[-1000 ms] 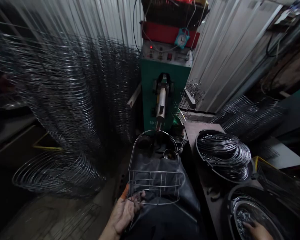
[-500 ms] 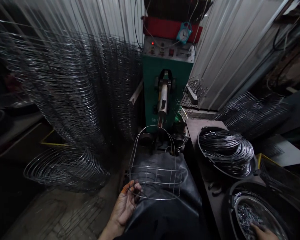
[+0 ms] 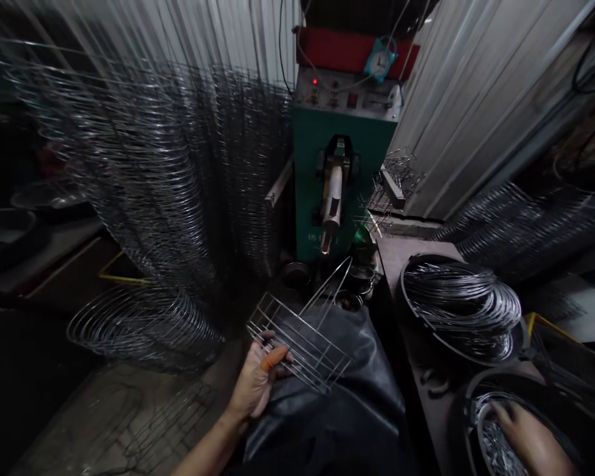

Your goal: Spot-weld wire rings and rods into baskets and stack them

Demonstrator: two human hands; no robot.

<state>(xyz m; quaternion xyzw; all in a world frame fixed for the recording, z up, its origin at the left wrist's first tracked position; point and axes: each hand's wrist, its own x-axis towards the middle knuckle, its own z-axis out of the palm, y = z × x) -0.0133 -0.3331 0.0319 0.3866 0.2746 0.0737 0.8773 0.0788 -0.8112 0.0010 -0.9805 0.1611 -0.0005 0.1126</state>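
Observation:
My left hand point(image 3: 258, 377), with an orange cover on its thumb, is closed on one end of a wire rack point(image 3: 302, 340). The rack is tilted above my lap, its long bent wire loop pointing away from me toward the machine. My right hand point(image 3: 535, 436) is over a metal bowl point(image 3: 480, 423) of small metal pieces point(image 3: 500, 446) at the lower right. It is smeared by motion, and I cannot see whether its fingers hold anything. The bowl sits inside a larger black basin point(image 3: 459, 403).
Ahead stands a green machine point(image 3: 310, 192) with a jutting electrode arm point(image 3: 333, 192). Tall stacks of wire frames point(image 3: 143, 172) rise on the left. A black tub point(image 3: 406, 311) of wire rings point(image 3: 456, 291) sits on the right bench point(image 3: 419, 248). A dark apron point(image 3: 357, 396) covers my lap.
The wire rack has turned in my left hand, its loop swinging from upright to slanting right and away. My right hand has moved further over the bowl. The view has shifted slightly left.

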